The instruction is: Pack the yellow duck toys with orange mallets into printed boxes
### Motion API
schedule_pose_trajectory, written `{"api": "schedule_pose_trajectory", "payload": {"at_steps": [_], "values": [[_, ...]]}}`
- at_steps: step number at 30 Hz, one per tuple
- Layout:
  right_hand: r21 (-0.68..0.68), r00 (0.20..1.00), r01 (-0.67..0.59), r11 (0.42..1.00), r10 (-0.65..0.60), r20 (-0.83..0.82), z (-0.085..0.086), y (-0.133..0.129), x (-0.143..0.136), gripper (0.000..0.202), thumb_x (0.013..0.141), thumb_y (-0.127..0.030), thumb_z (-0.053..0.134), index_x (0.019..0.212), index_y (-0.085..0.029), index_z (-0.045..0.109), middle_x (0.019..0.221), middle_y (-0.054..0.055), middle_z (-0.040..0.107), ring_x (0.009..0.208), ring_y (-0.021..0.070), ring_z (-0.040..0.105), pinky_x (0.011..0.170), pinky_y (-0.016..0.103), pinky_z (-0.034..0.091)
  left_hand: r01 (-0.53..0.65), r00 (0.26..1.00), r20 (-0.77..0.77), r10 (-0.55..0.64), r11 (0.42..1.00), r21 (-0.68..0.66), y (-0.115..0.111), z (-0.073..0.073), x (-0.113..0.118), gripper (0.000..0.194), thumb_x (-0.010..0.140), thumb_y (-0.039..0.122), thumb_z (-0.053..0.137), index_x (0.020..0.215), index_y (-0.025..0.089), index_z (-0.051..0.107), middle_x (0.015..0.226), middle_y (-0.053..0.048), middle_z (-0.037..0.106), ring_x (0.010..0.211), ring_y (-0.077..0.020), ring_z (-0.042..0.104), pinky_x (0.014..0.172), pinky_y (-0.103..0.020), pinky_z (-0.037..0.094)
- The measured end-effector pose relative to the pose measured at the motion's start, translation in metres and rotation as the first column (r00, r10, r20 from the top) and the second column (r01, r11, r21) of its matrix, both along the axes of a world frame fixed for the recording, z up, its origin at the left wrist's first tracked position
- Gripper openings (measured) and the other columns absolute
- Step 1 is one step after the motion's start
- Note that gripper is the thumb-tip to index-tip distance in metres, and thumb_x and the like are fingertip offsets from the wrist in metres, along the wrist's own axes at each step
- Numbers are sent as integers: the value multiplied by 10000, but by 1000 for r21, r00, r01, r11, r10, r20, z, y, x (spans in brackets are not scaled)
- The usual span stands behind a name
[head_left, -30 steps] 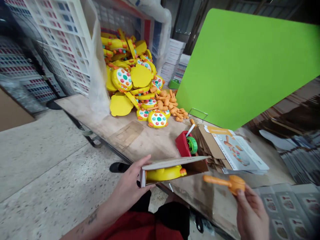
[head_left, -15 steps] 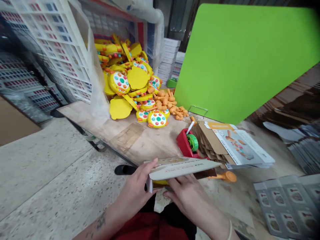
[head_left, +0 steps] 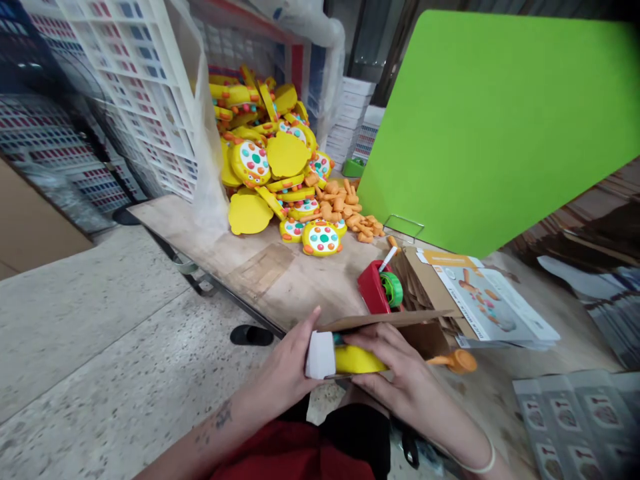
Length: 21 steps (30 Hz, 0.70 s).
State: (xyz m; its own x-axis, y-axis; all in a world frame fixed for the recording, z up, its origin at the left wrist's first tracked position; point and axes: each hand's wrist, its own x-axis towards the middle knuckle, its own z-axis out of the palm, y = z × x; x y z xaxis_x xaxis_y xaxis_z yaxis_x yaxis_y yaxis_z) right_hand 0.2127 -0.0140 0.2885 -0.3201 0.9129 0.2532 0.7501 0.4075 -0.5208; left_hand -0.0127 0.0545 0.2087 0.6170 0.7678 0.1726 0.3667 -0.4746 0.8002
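Observation:
A small carton box point(head_left: 321, 355) is held on its side near my lap, its long side open. Inside it sits a yellow whack-a-mole toy point(head_left: 360, 360), partly covered by my fingers. My left hand point(head_left: 287, 363) grips the box's left end, by the white end flap. With its fingers reaching into the opening over the toy and its thumb at the lower edge, my right hand point(head_left: 393, 367) is closed around the box's near side. An orange toy hammer point(head_left: 463, 361) lies on the table just right of the box.
Yellow toys point(head_left: 287, 153) spill from a lined crate point(head_left: 165, 80) beside orange hammers point(head_left: 345, 203). A red tape dispenser point(head_left: 373, 287) stands behind the box, near flat printed cartons point(head_left: 480, 300). A green board point(head_left: 500, 120) rises behind. Grey printed sheets point(head_left: 565, 413) lie at right.
The box's printed flap has swung up and back, so the opening and the yellow toy now show. My right hand has shifted slightly right and up, fingers over the toy.

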Motion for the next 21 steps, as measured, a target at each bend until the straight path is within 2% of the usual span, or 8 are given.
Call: {"api": "schedule_pose_trajectory", "payload": {"at_steps": [5,9,11,14,16,18,20,21], "values": [[-48,999,-7,999,6,-34,7,3,2,288,900,-300,721,1171,-244,642,1133,79,651,1083,243,627,945,414,553,41,999,-35,-41,999,6,12,7,-6,957,801,212,803,1569,295,239,1537,-129,491,1365,-327,528,1128,-517,448],[-52,999,-45,998,44,-6,15,6,-2,295,923,-408,683,1141,-214,641,1073,83,661,1018,232,639,897,397,569,53,999,-5,-52,997,53,18,13,-12,814,847,220,726,1541,289,307,1472,-108,555,1312,-312,573,1103,-497,471],[-29,998,-69,997,69,-15,21,6,-5,308,937,-446,654,1142,-216,638,1067,83,661,1010,223,644,870,366,578,53,998,16,-55,995,85,19,12,-15,750,871,199,671,1531,283,326,1446,-107,574,1296,-300,585,1095,-485,478],[17,998,-65,998,65,-25,33,-4,3,269,974,-388,615,1214,-268,609,1110,73,660,1038,207,661,850,321,591,42,997,61,-48,994,106,24,3,-23,698,879,205,649,1512,276,362,1392,-111,616,1257,-298,614,1084,-483,488],[101,1000,-13,995,14,-16,41,-21,22,291,976,-337,602,1266,-309,600,1156,80,657,1087,226,667,853,328,606,-37,995,94,30,997,68,31,-4,-31,672,858,240,683,1473,265,415,1374,-118,628,1269,-317,608,1091,-498,481],[275,998,52,960,-56,7,45,-41,49,331,954,-344,611,1284,-332,632,1145,96,661,1098,262,671,845,352,623,-208,970,127,206,978,0,42,-9,-43,685,790,291,762,1407,239,472,1366,-126,629,1283,-351,593,1090,-524,475],[477,993,101,873,-118,6,38,-58,71,301,933,-357,620,1224,-359,696,1037,88,658,1038,262,681,842,356,632,-419,889,171,426,905,-75,53,-10,-54,744,687,345,846,1334,204,508,1323,-130,644,1258,-382,600,1074,-544,480],[514,992,115,850,-124,-16,31,-64,77,251,918,-342,636,1149,-367,732,1002,79,651,1018,260,683,885,379,626,-502,836,196,513,858,-106,57,-10,-58,766,654,376,867,1307,185,516,1287,-132,657,1235,-390,611,1062,-550,486]]}}
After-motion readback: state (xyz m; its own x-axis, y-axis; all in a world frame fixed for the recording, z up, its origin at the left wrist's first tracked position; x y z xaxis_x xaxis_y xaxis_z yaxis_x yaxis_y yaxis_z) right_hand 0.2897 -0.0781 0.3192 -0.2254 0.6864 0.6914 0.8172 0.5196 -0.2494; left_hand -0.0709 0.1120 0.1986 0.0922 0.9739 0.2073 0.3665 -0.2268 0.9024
